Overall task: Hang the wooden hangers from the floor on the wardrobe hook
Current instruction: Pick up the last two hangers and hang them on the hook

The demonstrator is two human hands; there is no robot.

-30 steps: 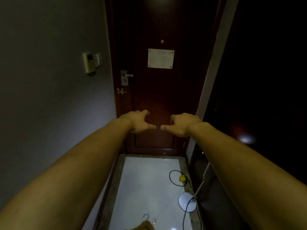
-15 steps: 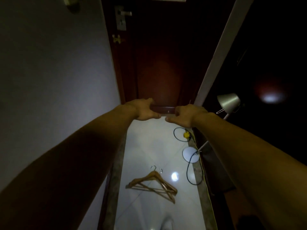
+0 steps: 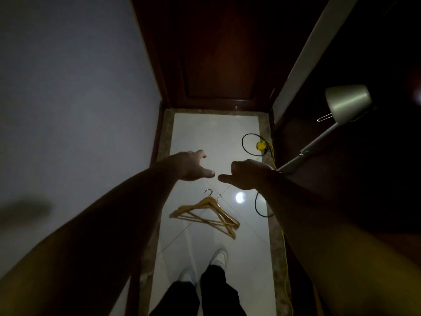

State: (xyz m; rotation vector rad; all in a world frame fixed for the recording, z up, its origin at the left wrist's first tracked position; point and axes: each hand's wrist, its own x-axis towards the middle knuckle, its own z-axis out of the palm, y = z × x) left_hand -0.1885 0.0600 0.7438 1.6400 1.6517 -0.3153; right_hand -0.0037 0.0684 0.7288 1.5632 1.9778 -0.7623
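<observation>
Two wooden hangers (image 3: 206, 213) with metal hooks lie overlapped on the white tiled floor (image 3: 216, 128) of a narrow dim hallway. Both my arms stretch out forward above them. My left hand (image 3: 192, 166) hovers over the floor with fingers spread loosely and thumb pointing right, holding nothing. My right hand (image 3: 247, 174) is beside it, fingers loosely curled, thumb pointing left, also holding nothing. The thumbs nearly meet, well above the hangers. No wardrobe hook is in view.
A dark wooden door (image 3: 218, 53) closes the hallway ahead; a pale wall (image 3: 68, 99) runs along the left. A floor lamp (image 3: 346, 103) leans at the right, with black cable (image 3: 248, 144) and yellow cord (image 3: 283, 242) along the floor edge. My white shoes (image 3: 218, 257) stand just behind the hangers.
The view has tilted down from the door to the floor, bringing the hangers and my feet into sight. My hands have lowered and moved slightly apart, still holding nothing.
</observation>
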